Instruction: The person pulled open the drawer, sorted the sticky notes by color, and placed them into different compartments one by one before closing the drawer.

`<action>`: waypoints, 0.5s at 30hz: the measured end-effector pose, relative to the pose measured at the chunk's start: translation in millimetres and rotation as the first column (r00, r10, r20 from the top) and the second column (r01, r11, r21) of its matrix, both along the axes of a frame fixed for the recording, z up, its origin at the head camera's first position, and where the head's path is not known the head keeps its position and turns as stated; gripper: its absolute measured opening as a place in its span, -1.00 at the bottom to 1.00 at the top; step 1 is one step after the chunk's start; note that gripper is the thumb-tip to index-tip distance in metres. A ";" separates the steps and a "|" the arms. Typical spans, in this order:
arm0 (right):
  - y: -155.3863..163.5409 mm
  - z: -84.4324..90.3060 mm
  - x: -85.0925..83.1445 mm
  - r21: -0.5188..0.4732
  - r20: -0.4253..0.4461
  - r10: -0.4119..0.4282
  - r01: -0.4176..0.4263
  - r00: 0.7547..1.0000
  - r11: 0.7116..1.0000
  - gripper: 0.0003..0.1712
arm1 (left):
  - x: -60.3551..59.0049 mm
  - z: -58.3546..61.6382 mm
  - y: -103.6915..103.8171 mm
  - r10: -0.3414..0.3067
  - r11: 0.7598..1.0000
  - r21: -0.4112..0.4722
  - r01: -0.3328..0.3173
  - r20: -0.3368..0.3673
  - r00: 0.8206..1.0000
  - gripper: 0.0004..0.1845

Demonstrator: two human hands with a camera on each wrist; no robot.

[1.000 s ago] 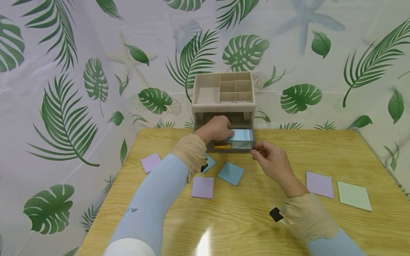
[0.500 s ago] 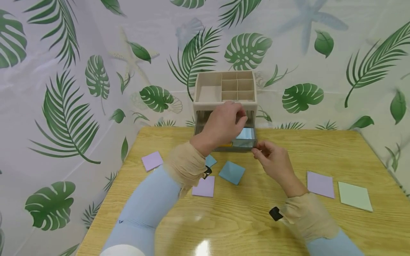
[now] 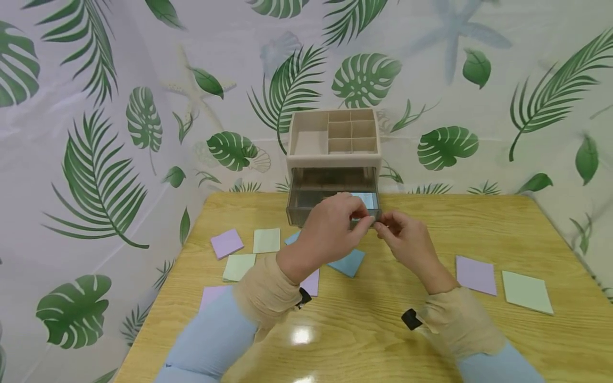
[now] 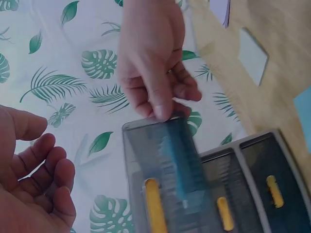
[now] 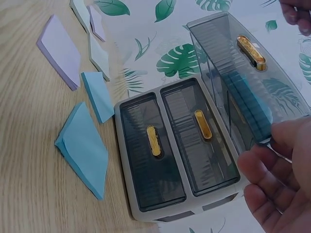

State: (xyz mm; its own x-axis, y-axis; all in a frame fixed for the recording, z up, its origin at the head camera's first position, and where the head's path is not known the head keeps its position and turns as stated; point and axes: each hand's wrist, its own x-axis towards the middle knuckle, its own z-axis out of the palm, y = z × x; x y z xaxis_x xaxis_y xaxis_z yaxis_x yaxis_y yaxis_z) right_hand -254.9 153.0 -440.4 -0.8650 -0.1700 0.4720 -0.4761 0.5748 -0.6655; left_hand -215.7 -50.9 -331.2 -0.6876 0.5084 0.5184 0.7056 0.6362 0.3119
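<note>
A beige organizer [image 3: 335, 135] stands at the table's back edge. Its grey top drawer [image 3: 325, 201] is pulled out, and a blue note pad [image 3: 366, 199] lies inside, also seen through the drawer wall [image 5: 248, 104]. My right hand [image 3: 387, 226] pinches the drawer's front right corner, fingertips on its rim [image 4: 165, 111]. My left hand [image 3: 356, 221] hovers just before the drawer front. Its fingers [image 4: 43, 170] are loosely curled, hold nothing and stay off the drawer.
Two lower drawers [image 5: 153, 141] with yellow handles are closed. Note pads lie on the wooden table [image 3: 364, 330]: purple [image 3: 226, 243] and green [image 3: 266, 240] at the left, blue [image 3: 347, 261] in the middle, purple [image 3: 475, 274] and green [image 3: 527, 291] at the right.
My left hand came out of the drawer, leaving the blue pad inside, and dropped to the drawer's front. The right hand kept its hold on the corner.
</note>
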 end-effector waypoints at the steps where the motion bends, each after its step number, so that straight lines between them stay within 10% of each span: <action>1: 0.1 -0.2 0.3 0.004 0.007 -0.002 0.002 1.000 1.000 -0.85 | 2.6 -4.9 -1.1 0.003 1.000 -0.009 -0.003 -0.002 1.000 -0.86; 9: -0.1 -0.5 3.0 0.016 0.026 0.002 -0.002 1.000 1.000 -0.82 | 21.4 -57.1 -7.8 0.062 0.994 -0.098 -0.048 0.146 0.987 -0.82; 15: 0.9 1.4 4.3 -0.001 0.023 0.010 -0.010 1.000 1.000 -0.84 | 17.6 -93.7 -12.3 0.188 0.972 -0.201 -0.124 0.342 0.921 -0.82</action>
